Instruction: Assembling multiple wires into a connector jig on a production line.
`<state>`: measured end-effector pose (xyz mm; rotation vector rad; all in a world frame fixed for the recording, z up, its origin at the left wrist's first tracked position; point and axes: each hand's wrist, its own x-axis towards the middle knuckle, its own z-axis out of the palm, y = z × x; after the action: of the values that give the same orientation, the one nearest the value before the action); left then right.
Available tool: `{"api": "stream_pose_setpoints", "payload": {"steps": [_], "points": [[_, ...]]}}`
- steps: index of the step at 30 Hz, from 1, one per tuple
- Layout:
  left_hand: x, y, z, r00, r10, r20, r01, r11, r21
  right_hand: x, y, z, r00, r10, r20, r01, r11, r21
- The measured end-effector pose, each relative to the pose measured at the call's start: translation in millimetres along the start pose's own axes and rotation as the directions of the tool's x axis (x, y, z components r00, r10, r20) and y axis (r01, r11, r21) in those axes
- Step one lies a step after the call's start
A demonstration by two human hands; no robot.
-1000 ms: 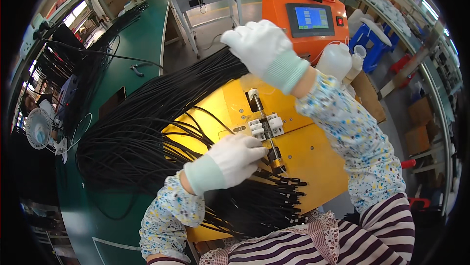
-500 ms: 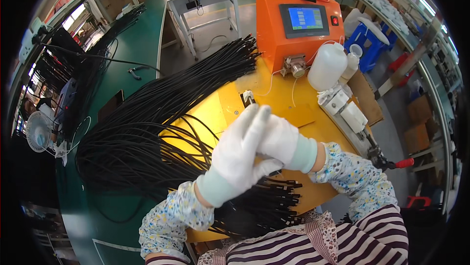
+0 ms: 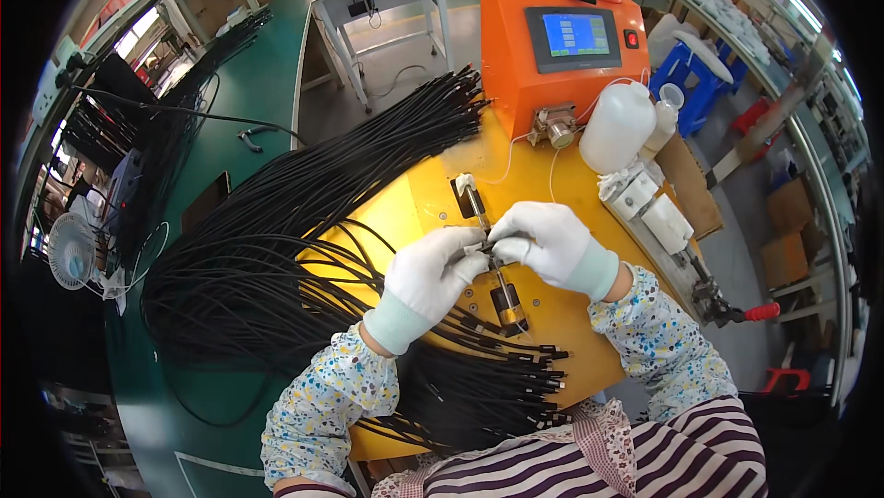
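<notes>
Both my hands wear white gloves and meet over a small metal fixture with a rod [image 3: 475, 202] and a brass-coloured cylinder [image 3: 511, 314], set on a yellow work plate [image 3: 575, 341]. My left hand [image 3: 433, 270], closed in a pinch, is at the fixture's middle. Opposite it, my right hand [image 3: 545, 245] also pinches, its fingertips almost touching the left's. Something small and dark shows between the fingertips, too covered to name. Black cables [image 3: 239, 268] in a thick looped bundle lie left of my hands, and their tipped ends [image 3: 516, 374] fan out below.
An orange machine [image 3: 506, 56] with a screen stands at the plate's far side. Beside it are a white plastic bottle [image 3: 615, 130] and a clamp with a red handle [image 3: 761, 312]. Pliers [image 3: 250, 137] rest on the green table [image 3: 221, 102]. A small fan [image 3: 74, 249] is at far left.
My hands were pressed together above the plate. They have come apart into two pinches at the fixture, uncovering its rod and cylinder.
</notes>
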<state>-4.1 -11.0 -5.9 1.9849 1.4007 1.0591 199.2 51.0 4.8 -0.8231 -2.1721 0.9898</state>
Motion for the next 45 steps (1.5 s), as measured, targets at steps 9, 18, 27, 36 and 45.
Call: {"api": "stream_pose_setpoints", "payload": {"steps": [9,18,27,36,45], "points": [[4,8,11,0.985,-0.15,0.083,0.14,0.983,0.115,-1,11,-2,0.999,0.006,0.043,-0.003,0.998,-0.069],[3,-14,16,0.996,0.056,-0.067,-0.051,0.996,0.08,3,16,-12,0.999,0.032,0.042,-0.031,0.999,-0.028],[0,-19,14,0.963,-0.25,0.098,0.262,0.956,-0.135,7,15,-4,0.949,0.248,0.196,-0.294,0.921,0.256],[-8,-23,13,0.978,0.182,0.102,-0.205,0.753,0.625,15,37,5,0.983,-0.165,0.085,0.186,0.889,-0.418],[-11,-23,20,0.962,0.207,0.177,-0.268,0.61,0.746,111,52,2,0.991,-0.09,0.097,0.132,0.652,-0.746]]}}
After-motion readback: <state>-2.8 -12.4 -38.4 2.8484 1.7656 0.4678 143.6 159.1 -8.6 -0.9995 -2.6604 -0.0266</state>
